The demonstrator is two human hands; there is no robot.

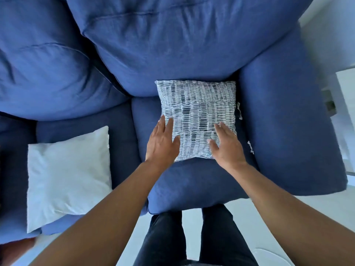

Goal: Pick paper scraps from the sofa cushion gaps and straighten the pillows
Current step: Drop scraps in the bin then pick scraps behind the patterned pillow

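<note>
A blue-and-white patterned pillow lies flat on the right seat cushion of the blue sofa, against the back cushion. My left hand rests flat at the pillow's left edge, fingers straight. My right hand lies flat on its lower right corner, fingers spread. A plain white pillow lies on the left seat cushion, tilted. Two small white paper scraps stick out of the gap between the seat cushion and the right armrest.
The sofa's right armrest rises beside the patterned pillow. Large blue back cushions fill the top of the view. My legs in dark trousers stand on a pale floor before the sofa. An orange object shows at lower left.
</note>
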